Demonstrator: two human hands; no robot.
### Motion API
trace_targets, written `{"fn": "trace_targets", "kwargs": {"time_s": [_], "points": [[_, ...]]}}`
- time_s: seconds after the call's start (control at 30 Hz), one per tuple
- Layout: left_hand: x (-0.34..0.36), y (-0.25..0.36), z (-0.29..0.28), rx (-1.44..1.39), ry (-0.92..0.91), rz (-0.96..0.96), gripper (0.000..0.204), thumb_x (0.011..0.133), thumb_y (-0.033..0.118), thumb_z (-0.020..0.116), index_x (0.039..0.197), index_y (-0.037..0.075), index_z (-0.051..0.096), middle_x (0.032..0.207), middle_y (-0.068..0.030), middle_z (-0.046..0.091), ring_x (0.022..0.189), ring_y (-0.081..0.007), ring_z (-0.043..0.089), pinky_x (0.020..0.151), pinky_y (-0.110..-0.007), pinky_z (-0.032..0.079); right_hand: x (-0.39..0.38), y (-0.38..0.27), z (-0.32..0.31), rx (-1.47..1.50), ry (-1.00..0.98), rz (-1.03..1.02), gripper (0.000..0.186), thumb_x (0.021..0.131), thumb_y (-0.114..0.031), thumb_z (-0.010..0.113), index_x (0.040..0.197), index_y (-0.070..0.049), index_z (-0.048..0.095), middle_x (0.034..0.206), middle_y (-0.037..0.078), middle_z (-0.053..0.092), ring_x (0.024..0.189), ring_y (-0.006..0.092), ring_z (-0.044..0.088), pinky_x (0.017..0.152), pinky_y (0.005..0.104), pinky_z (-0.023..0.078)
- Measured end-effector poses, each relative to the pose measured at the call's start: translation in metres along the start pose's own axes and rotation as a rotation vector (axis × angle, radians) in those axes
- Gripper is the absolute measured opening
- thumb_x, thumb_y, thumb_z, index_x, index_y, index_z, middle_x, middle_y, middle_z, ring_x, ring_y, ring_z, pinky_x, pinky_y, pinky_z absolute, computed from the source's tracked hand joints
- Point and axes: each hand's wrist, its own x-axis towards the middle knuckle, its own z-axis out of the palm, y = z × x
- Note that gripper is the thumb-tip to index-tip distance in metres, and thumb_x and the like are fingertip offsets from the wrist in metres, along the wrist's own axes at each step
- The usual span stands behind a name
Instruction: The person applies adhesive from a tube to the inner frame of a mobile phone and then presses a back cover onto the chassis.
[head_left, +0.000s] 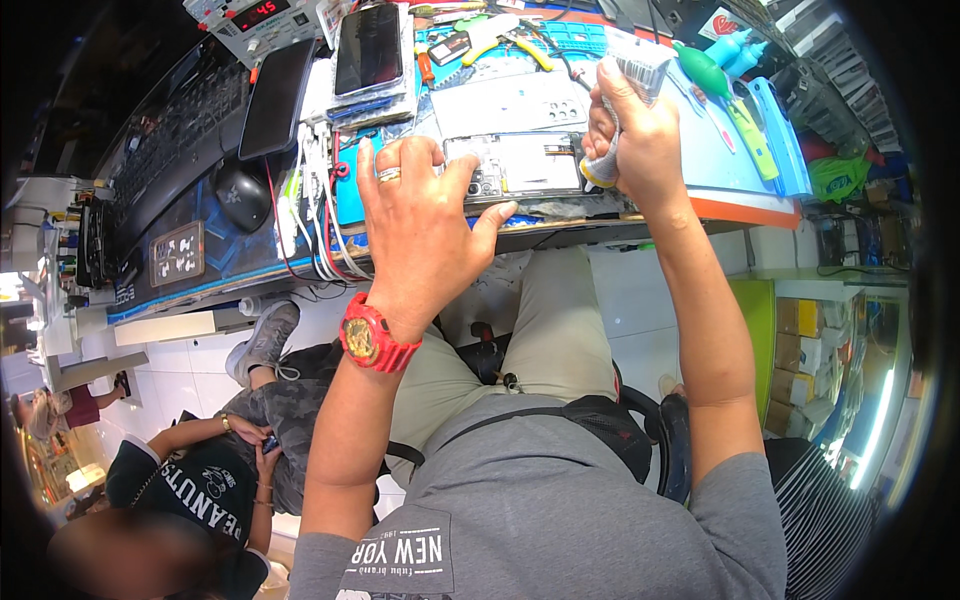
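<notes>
An opened smartphone (540, 165) lies lengthwise near the bench's front edge, its inner parts showing. My left hand (420, 225), wearing a ring and a red watch, steadies its left end. The index fingertip touches the phone's top, the thumb lies along its near edge, and the other fingers stretch beyond. Over the phone's right end, my right hand (645, 140) is closed around a grey, soft squeeze tube (604, 165). The tube's yellowish end points down toward the phone, and its flat printed end sticks out above my thumb. Just behind the phone sits a white perforated plate (510, 103).
Two dark phones (275, 98) (368, 48) and a bundle of white cables (318, 200) lie to the left, beside a mouse (240, 193) and keyboard (180, 150). Yellow-handled pliers (510, 45) lie behind. A green blower bulb (702, 70) is at right. Another person (200, 490) sits at lower left.
</notes>
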Motion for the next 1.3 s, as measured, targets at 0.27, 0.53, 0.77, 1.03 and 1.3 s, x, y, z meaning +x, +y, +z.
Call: {"fn": "trace_targets", "kwargs": {"time_s": [0.27, 0.53, 0.77, 1.03, 1.3], "points": [[-0.001, -0.002, 0.003, 0.005, 0.018, 0.013, 0.050, 0.076, 0.040, 0.088, 0.112, 0.008, 0.073, 0.108, -0.0115, 0.054, 0.110, -0.0308, 0.055, 0.118, -0.059, 0.026, 0.001, 0.002, 0.004, -0.002, 0.005, 0.007, 0.031, 0.104, -0.029, 0.068, 0.093, 0.000, 0.061, 0.061, 0.000, 0.049, 0.049, 0.0091, 0.048, 0.050, 0.0267, 0.045], [-0.002, -0.004, 0.005, -0.008, 0.018, 0.015, 0.050, 0.076, 0.039, 0.088, 0.113, 0.009, 0.072, 0.111, -0.0122, 0.053, 0.114, -0.0321, 0.053, 0.120, -0.059, 0.023, 0.001, 0.003, 0.010, 0.005, 0.008, 0.012, 0.030, 0.104, -0.029, 0.067, 0.093, -0.001, 0.062, 0.060, 0.000, 0.050, 0.048, 0.0086, 0.048, 0.049, 0.0261, 0.045], [-0.003, -0.006, 0.007, -0.019, 0.023, 0.018, 0.051, 0.076, 0.039, 0.088, 0.113, 0.009, 0.072, 0.111, -0.0123, 0.053, 0.115, -0.0323, 0.053, 0.120, -0.059, 0.022, 0.000, 0.003, 0.016, 0.020, 0.006, 0.031, 0.029, 0.104, -0.028, 0.068, 0.093, -0.001, 0.063, 0.060, -0.001, 0.050, 0.047, 0.0084, 0.048, 0.049, 0.0259, 0.045], [-0.004, -0.006, 0.006, -0.033, -0.001, 0.007, 0.054, 0.076, 0.039, 0.087, 0.115, 0.007, 0.069, 0.112, -0.0127, 0.053, 0.116, -0.0322, 0.052, 0.120, -0.061, 0.022, 0.001, 0.004, 0.023, 0.037, -0.009, 0.020, 0.031, 0.103, -0.029, 0.068, 0.093, -0.001, 0.063, 0.061, 0.000, 0.050, 0.048, 0.0089, 0.048, 0.050, 0.0266, 0.046], [-0.008, -0.012, 0.005, -0.065, 0.046, -0.024, 0.069, 0.075, 0.039, 0.089, 0.127, 0.002, 0.062, 0.117, -0.0154, 0.053, 0.119, -0.0355, 0.050, 0.118, -0.058, 0.026, 0.000, 0.005, 0.031, 0.044, -0.008, 0.005, 0.031, 0.103, -0.030, 0.069, 0.092, -0.001, 0.063, 0.060, 0.000, 0.049, 0.048, 0.0093, 0.048, 0.051, 0.0273, 0.046]]}}
